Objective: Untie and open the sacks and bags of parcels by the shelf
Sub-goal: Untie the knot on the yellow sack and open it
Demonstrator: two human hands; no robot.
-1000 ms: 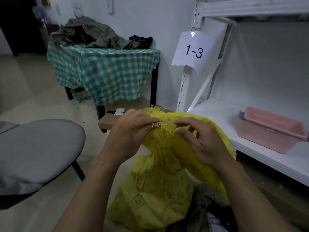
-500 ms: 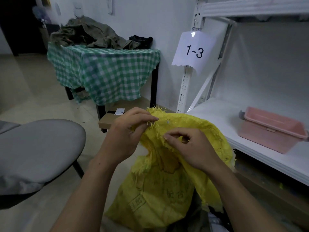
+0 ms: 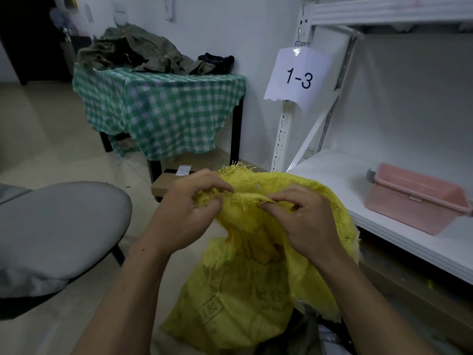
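A person's bare forearms reach in from the near edge to a yellow sack (image 3: 245, 298) standing on the floor between a grey chair (image 3: 58, 226) on the left and a white shelf (image 3: 332, 175) on the right. The left hand (image 3: 189, 211) curls its fingers round the sack's frayed top edge. The right hand (image 3: 304, 221), just beside it, pinches a fold of the same woven cloth between thumb and fingertips. The bunched fabric hides whatever the sack holds, and its faded print is too creased to read. Dark shapes at its foot, cut off by the near edge, are hard to make out. On the shelf board to the right sits a pink tub (image 3: 414, 198), its inside out of sight. Farther off, a labelled cardboard box (image 3: 166, 183) lies closed under a table (image 3: 163, 108) draped in green check cloth, part hidden by the left hand. Crumpled clothes (image 3: 138, 49) are heaped on top. A paper sign (image 3: 298, 78) reading "1-3" hangs from the shelf post.
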